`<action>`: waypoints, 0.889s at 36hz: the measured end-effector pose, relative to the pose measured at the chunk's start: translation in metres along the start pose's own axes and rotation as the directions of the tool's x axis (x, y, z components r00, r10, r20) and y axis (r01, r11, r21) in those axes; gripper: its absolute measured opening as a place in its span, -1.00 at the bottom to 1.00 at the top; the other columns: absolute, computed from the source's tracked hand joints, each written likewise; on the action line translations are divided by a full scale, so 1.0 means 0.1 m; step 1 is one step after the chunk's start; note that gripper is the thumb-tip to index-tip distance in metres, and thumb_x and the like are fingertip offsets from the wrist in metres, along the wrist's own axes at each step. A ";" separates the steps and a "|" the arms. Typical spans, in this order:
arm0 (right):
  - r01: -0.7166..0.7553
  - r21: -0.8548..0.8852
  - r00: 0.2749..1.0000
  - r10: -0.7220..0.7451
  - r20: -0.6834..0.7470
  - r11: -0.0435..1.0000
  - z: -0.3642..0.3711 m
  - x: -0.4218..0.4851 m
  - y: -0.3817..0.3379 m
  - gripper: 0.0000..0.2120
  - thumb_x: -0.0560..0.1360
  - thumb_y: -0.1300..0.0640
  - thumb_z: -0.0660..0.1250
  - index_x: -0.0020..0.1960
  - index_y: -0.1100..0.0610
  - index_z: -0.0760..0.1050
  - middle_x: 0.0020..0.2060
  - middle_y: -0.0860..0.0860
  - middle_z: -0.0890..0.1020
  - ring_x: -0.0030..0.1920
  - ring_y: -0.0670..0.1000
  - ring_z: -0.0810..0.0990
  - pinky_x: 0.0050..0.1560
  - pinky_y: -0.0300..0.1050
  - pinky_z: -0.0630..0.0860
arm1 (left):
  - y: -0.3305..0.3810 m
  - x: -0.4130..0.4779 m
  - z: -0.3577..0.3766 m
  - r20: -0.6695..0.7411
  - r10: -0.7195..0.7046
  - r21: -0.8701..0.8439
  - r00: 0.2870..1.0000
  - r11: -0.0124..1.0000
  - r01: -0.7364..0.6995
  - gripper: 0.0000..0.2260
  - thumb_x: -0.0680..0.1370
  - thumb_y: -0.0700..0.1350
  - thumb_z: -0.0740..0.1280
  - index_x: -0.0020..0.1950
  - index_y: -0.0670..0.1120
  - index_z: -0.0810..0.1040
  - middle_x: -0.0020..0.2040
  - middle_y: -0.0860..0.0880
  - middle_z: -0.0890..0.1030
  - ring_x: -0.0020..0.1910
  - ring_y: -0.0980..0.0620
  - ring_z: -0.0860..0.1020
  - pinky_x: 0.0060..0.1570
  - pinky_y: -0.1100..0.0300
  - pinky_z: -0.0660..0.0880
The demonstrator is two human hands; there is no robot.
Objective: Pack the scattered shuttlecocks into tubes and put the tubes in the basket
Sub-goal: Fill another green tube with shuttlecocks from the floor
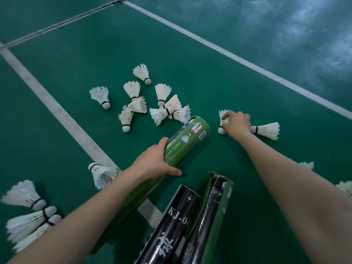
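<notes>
My left hand (pixel 155 161) grips a green tube (pixel 187 141) that lies slanted on the court floor, its far end pointing at a cluster of several white shuttlecocks (pixel 163 107). My right hand (pixel 237 123) reaches forward and curls its fingers round one shuttlecock (pixel 222 121) on the floor. Another shuttlecock (pixel 266 130) lies just right of that hand. A black tube marked KJ-04 (pixel 177 221) and a black-and-green tube (pixel 209 216) lie side by side near me. No basket is in view.
More shuttlecocks lie at the lower left (pixel 28 216), beside my left forearm (pixel 102 175) and at the right edge (pixel 344 187). White court lines (pixel 57 109) cross the green floor, and a glossy patch of floor lies at the far right.
</notes>
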State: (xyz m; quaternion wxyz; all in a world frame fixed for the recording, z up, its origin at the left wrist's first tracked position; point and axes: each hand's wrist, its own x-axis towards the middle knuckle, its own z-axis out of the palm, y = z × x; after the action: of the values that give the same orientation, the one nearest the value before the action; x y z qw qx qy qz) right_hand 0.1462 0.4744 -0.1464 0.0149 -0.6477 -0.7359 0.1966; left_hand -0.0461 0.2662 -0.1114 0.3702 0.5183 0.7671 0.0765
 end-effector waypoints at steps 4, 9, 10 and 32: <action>0.131 -0.014 0.987 -0.131 -0.097 0.991 0.07 -0.20 0.08 -0.82 0.54 0.17 0.26 0.13 0.11 0.52 0.10 0.15 0.56 0.24 0.17 0.37 0.17 0.02 0.31 | 0.01 -0.04 0.03 0.019 0.002 0.006 1.000 1.000 -0.002 -0.10 0.24 0.23 0.55 0.42 0.11 0.13 0.18 0.01 0.49 0.08 -0.03 0.51 0.13 -0.03 0.51; 0.145 0.528 0.981 -0.052 -0.187 0.837 -0.21 -0.46 -0.07 -0.76 0.57 0.21 0.24 0.23 0.08 0.46 0.01 0.05 0.54 -0.07 0.00 0.47 -0.14 -0.19 0.37 | 0.00 -0.14 0.01 0.033 0.019 -0.005 0.999 1.000 -0.019 -0.10 0.25 0.21 0.55 0.43 0.11 0.13 0.17 0.01 0.48 0.07 -0.01 0.50 0.14 -0.01 0.50; 0.159 0.597 0.983 -0.072 -0.167 0.787 -0.28 -0.53 -0.12 -0.69 0.57 0.20 0.25 0.30 0.03 0.40 -0.01 0.03 0.52 -0.11 -0.03 0.47 -0.14 -0.22 0.39 | -0.01 -0.16 0.00 0.031 0.026 -0.010 0.999 1.000 -0.026 -0.10 0.25 0.21 0.55 0.44 0.11 0.12 0.17 0.02 0.48 0.07 -0.01 0.51 0.14 -0.01 0.50; 0.048 0.704 0.764 -0.480 0.431 0.709 -0.29 -1.28 -1.06 -0.21 0.45 -0.46 -0.25 0.54 -0.06 -0.26 0.55 0.00 -0.08 0.54 0.07 0.00 0.51 0.18 -0.14 | -0.48 -0.75 -0.37 -0.046 0.083 -0.070 0.995 0.994 -0.086 -0.12 0.27 0.13 0.58 0.44 0.06 0.17 0.17 0.04 0.48 0.07 0.03 0.49 0.10 0.14 0.46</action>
State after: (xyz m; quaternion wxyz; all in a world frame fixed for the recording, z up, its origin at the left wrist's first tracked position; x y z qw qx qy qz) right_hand 0.0740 0.3501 -0.0573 0.0431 -0.3872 -0.6751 0.6265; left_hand -0.0915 0.1908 -0.0726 0.3684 0.5349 0.7491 0.1307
